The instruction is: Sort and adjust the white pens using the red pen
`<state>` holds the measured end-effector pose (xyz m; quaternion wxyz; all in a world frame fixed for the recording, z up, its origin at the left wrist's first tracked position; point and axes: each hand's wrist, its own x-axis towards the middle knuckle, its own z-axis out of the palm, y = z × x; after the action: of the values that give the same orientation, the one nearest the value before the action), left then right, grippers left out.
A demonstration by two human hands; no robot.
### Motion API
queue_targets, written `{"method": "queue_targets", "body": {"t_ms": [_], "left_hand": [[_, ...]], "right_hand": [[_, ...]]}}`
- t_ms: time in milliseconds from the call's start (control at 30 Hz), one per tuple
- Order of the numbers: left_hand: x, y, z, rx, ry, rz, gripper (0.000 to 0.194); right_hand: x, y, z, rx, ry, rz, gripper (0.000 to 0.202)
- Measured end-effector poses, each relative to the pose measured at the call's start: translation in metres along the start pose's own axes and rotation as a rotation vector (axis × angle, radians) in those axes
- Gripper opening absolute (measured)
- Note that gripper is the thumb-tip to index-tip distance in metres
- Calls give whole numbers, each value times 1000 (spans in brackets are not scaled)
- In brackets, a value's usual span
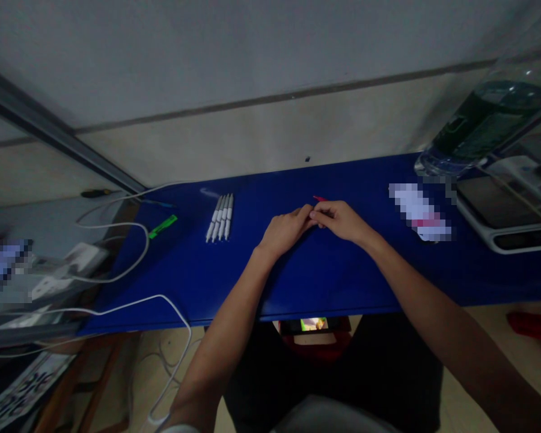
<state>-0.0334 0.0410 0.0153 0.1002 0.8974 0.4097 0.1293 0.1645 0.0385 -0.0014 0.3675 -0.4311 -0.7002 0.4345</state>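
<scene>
Blue counter (180,270): looks smooth; a dropped small part could skid or roll off the near edge. Left hand (286,230) and right hand (342,221): together, fingertips meeting over the counter; grip hidden, cannot tell what they clamp. Row of pens (224,214), left of the hands: a sideways forearm sweep might scatter it. Red item (319,198), just beyond right fingers: a nudge could displace it.

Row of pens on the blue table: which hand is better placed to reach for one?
Probably the left hand: it's nearer the pens, with the right hand farther away.
</scene>
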Motion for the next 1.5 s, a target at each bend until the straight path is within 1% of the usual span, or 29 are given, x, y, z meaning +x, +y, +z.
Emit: {"method": "queue_targets", "body": {"t_ms": [100,233,300,367,433,500,567,600,667,733,767,900,1033,1267,1400,1500], "left_hand": [[-1,1,-2,-55,31,9,39],[-1,-1,-2,-75,81,17,37],[0,-2,-2,-47,98,12,40],[0,-3,-3,-19,103,-3,41],[1,-3,-4,12,99,-38,43],[1,-3,-4,35,97,-82,44],[1,-3,-4,45,100,-114,45],[1,-3,-4,48,101,-125,44],[1,-3,-3,53,104,-145,44],[1,-2,-3,62,102,-167,44],[1,-2,-3,65,98,-177,45],[1,0,-4,64,86,-203,46],[1,2,-6,45,84,-214,45],[0,-1,-6,12,73,-179,41],[0,-3,-6,20,83,-216,42],[0,-2,-7,26,84,-242,42]], "right_hand": [[0,-1,2,-16,-1,-9,39],[-1,-4,-3,-59,29,15,49],[-1,-4,-6,-43,71,25,54],[-1,-3,-9,-52,160,21,59],[0,0,-13,-168,280,-8,59],[1,5,-17,-379,387,-65,52],[1,11,-18,-578,459,-118,42],[1,14,-18,-652,475,-130,39],[0,20,-17,-747,460,-124,43],[-1,25,-15,-800,401,-100,46],[-1,27,-14,-811,371,-90,43],[1,31,-16,-755,280,-119,25],[4,28,-19,-635,240,-177,18],[2,17,-14,-397,203,-155,19],[3,16,-15,-291,236,-135,22],[4,15,-17,-253,268,-140,23]]}}
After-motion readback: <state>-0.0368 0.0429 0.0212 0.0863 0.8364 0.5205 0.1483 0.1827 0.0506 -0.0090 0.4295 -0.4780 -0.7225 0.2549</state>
